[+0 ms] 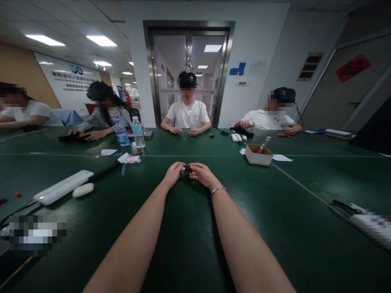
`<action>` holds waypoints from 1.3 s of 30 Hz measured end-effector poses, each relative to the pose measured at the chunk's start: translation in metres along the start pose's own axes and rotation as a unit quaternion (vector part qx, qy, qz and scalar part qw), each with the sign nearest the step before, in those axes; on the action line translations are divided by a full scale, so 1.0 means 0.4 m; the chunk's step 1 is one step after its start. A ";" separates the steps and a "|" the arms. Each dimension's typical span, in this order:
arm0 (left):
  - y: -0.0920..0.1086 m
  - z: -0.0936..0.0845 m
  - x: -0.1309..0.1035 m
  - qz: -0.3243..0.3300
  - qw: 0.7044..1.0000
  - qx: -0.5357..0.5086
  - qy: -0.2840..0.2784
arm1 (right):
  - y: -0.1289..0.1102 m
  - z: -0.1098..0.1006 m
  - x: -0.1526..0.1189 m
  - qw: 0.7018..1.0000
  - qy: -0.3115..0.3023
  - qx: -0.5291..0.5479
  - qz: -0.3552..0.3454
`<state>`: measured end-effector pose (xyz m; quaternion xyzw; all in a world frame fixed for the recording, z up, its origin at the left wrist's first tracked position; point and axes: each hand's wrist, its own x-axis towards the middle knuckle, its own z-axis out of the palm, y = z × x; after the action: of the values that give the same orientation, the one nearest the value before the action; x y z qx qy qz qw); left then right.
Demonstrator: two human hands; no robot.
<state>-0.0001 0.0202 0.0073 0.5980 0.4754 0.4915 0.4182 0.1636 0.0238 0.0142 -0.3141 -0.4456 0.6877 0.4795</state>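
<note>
Both of my arms reach forward over the green table. A small black object with a silvery end [187, 168] is held between my hands, too small to name surely. My left hand [174, 174] is closed, its fingertips pinching the silvery end on the left. On the black end, the thumb and fingers of my right hand [203, 174] are closed as well. A metal bangle [218, 190] circles my right wrist. The fingers partly hide the object.
On the left lie a white power strip [65, 187] and a white oval case [83, 190]. Two water bottles [138, 132] stand farther back. A small cardboard box [258, 155] sits to the right. Several people [188, 114] wearing headsets sit along the far side.
</note>
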 end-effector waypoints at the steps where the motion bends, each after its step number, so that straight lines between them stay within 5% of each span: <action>1: -0.002 0.000 0.001 0.005 1.000 0.002 -0.001 | 0.000 0.000 0.000 1.000 -0.001 -0.001 0.000; 39: -0.001 0.002 -0.002 -0.007 1.000 0.003 0.022 | 0.000 -0.002 0.000 1.000 -0.015 0.003 -0.004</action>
<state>0.0006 0.0195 0.0065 0.5848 0.4901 0.5000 0.4096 0.1645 0.0240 0.0140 -0.3007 -0.4520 0.6914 0.4768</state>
